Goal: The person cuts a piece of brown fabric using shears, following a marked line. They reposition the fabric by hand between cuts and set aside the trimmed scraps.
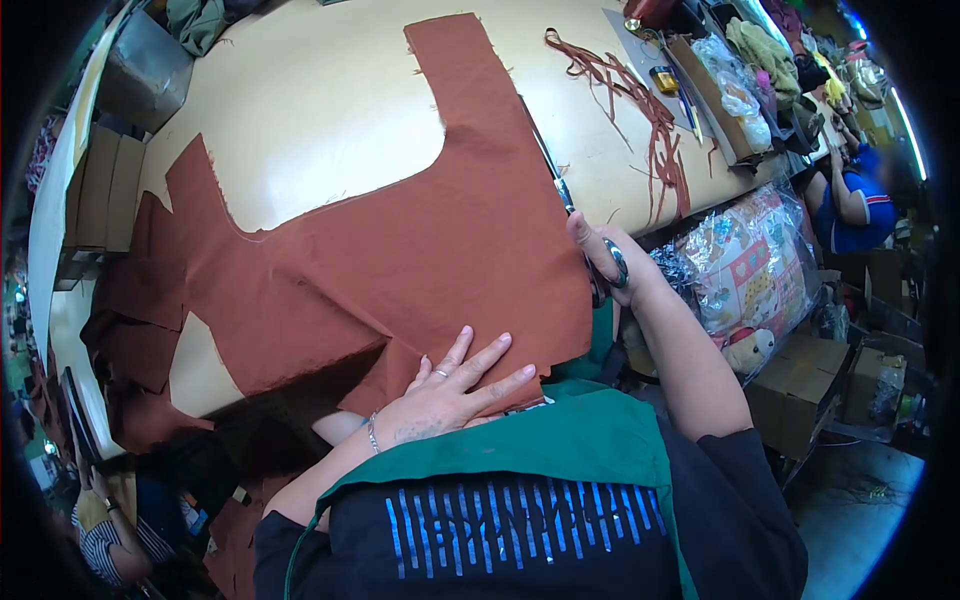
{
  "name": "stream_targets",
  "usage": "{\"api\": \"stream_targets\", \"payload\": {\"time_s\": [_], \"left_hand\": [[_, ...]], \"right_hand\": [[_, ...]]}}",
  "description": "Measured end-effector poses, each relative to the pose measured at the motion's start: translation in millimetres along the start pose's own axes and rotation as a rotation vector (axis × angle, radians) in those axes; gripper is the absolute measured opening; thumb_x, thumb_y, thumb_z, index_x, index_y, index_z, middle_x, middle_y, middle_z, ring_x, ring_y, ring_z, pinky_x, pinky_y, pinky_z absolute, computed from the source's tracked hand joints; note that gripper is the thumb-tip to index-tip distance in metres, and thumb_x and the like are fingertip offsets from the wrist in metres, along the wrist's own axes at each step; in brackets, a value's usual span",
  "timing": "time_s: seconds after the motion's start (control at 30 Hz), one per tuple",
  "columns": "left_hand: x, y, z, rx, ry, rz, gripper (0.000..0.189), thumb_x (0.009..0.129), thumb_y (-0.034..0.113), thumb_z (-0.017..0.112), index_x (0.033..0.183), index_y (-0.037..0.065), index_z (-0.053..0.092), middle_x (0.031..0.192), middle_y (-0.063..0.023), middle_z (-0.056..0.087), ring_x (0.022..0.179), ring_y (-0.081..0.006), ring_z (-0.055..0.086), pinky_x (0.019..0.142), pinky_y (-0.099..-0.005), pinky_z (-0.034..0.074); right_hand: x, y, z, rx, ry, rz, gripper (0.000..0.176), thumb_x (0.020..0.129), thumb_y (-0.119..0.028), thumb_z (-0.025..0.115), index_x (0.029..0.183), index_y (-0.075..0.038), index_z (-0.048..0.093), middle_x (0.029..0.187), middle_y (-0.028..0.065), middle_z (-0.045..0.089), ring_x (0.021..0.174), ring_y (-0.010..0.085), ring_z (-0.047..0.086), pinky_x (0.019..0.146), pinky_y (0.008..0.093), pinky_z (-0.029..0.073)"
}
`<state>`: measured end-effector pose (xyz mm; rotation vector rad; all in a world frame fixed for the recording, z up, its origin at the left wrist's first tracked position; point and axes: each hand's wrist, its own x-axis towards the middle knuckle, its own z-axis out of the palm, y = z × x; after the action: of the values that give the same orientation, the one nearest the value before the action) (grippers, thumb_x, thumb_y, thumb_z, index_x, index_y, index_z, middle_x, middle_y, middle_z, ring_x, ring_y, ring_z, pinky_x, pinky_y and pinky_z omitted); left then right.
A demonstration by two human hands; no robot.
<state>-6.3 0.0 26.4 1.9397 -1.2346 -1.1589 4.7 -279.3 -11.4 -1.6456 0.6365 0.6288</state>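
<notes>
A large rust-brown cloth piece [400, 230] lies over the table, its lower edge hanging at the front edge near my body. My left hand [455, 390] rests on the cloth's lower part with fingers spread. At the cloth's right edge, my right hand [612, 262] grips the handles of a pair of scissors [562, 190]. The blades point away from me along that edge, and part of the lower handle is hidden by the cloth and hand. Thin brown strips [655, 120] lie in a tangle to the right.
More brown cloth [135, 310] is piled at the left beside cardboard boxes [105, 190]. A box of odds and ends [715, 95] stands at the back right, above a plastic-wrapped bundle [755, 255]. Other people sit at the far right [855, 195] and lower left [115, 540].
</notes>
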Motion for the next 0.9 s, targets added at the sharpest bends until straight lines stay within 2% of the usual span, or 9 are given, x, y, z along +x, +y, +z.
{"api": "stream_targets", "payload": {"time_s": [0.07, 0.1, 0.17, 0.2, 0.3, 0.47, 0.6, 0.83, 0.9], "left_hand": [[0, -2, 1, -0.003, -0.007, 0.003, 0.066, 0.075, 0.064, 0.041, 0.133, 0.035, 0.025, 0.143, -0.0099, 0.009, 0.127, -0.0480, 0.003, 0.089, -0.0706, 0.017], [0, -2, 2, -0.005, -0.011, 0.004, 0.067, 0.075, 0.065, 0.041, 0.133, 0.035, 0.025, 0.143, -0.0099, 0.009, 0.127, -0.0479, 0.002, 0.090, -0.0705, 0.017], [-1, 2, -3, -0.023, -0.060, -0.033, 0.066, 0.077, 0.062, 0.041, 0.134, 0.032, 0.025, 0.144, -0.0083, 0.006, 0.129, -0.0432, -0.002, 0.094, -0.0674, 0.012], [-1, 4, -4, -0.032, -0.084, -0.051, 0.066, 0.077, 0.060, 0.041, 0.134, 0.031, 0.025, 0.144, -0.0075, 0.004, 0.130, -0.0409, -0.004, 0.096, -0.0659, 0.009], [-2, 3, -4, -0.028, -0.082, -0.038, 0.066, 0.078, 0.060, 0.042, 0.134, 0.031, 0.024, 0.144, -0.0076, 0.004, 0.130, -0.0413, -0.003, 0.096, -0.0657, 0.010], [-2, 2, -5, -0.025, -0.082, -0.043, 0.067, 0.078, 0.061, 0.040, 0.135, 0.030, 0.024, 0.144, -0.0075, 0.003, 0.129, -0.0418, -0.003, 0.097, -0.0646, 0.010], [-4, -4, 0, -0.009, -0.014, 0.033, 0.071, 0.072, 0.066, 0.044, 0.133, 0.036, 0.024, 0.143, -0.0085, 0.007, 0.127, -0.0471, 0.002, 0.090, -0.0701, 0.017], [-7, -5, 3, -0.014, -0.002, 0.048, 0.070, 0.072, 0.066, 0.043, 0.133, 0.037, 0.025, 0.144, -0.0061, 0.007, 0.128, -0.0459, 0.002, 0.091, -0.0697, 0.018], [-7, -6, 3, -0.025, 0.005, 0.059, 0.070, 0.072, 0.066, 0.043, 0.133, 0.037, 0.025, 0.144, -0.0060, 0.007, 0.128, -0.0460, 0.003, 0.091, -0.0697, 0.017]], "right_hand": [[2, 6, 5, 0.035, 0.053, -0.086, 0.080, 0.070, -0.070, 0.047, 0.091, 0.007, 0.056, 0.082, 0.0103, 0.058, 0.073, 0.0147, 0.054, 0.064, 0.0269, 0.042], [6, 12, 10, 0.049, 0.110, -0.154, 0.080, 0.067, -0.073, 0.047, 0.083, 0.005, 0.057, 0.071, 0.0079, 0.056, 0.060, 0.0129, 0.052, 0.052, 0.0262, 0.039], [7, 15, 14, 0.056, 0.166, -0.218, 0.079, 0.065, -0.075, 0.047, 0.075, 0.003, 0.059, 0.060, 0.0059, 0.055, 0.049, 0.0112, 0.049, 0.040, 0.0252, 0.037], [5, 13, 15, 0.050, 0.166, -0.214, 0.079, 0.065, -0.075, 0.047, 0.075, 0.003, 0.059, 0.061, 0.0063, 0.055, 0.050, 0.0113, 0.050, 0.041, 0.0250, 0.037], [-4, 4, 14, 0.004, 0.133, -0.162, 0.077, 0.067, -0.074, 0.046, 0.073, 0.001, 0.058, 0.061, 0.0059, 0.055, 0.052, 0.0108, 0.050, 0.043, 0.0242, 0.038], [-4, 1, -2, -0.057, -0.010, -0.003, 0.088, 0.068, -0.074, 0.043, 0.103, 0.007, 0.053, 0.092, 0.0116, 0.060, 0.083, 0.0172, 0.058, 0.072, 0.0284, 0.048], [1, -7, -2, 0.035, -0.032, 0.023, 0.095, 0.063, -0.079, 0.041, 0.106, 0.005, 0.053, 0.093, 0.0124, 0.059, 0.078, 0.0177, 0.058, 0.065, 0.0276, 0.047], [-2, -40, 4, -0.065, 0.004, 0.058, 0.103, 0.055, -0.084, 0.041, 0.105, 0.004, 0.053, 0.090, 0.0119, 0.059, 0.070, 0.0141, 0.056, 0.051, 0.0241, 0.040], [2, -35, 3, -0.044, 0.020, 0.046, 0.101, 0.056, -0.084, 0.041, 0.104, 0.004, 0.054, 0.091, 0.0126, 0.059, 0.073, 0.0153, 0.057, 0.053, 0.0248, 0.042]]}}
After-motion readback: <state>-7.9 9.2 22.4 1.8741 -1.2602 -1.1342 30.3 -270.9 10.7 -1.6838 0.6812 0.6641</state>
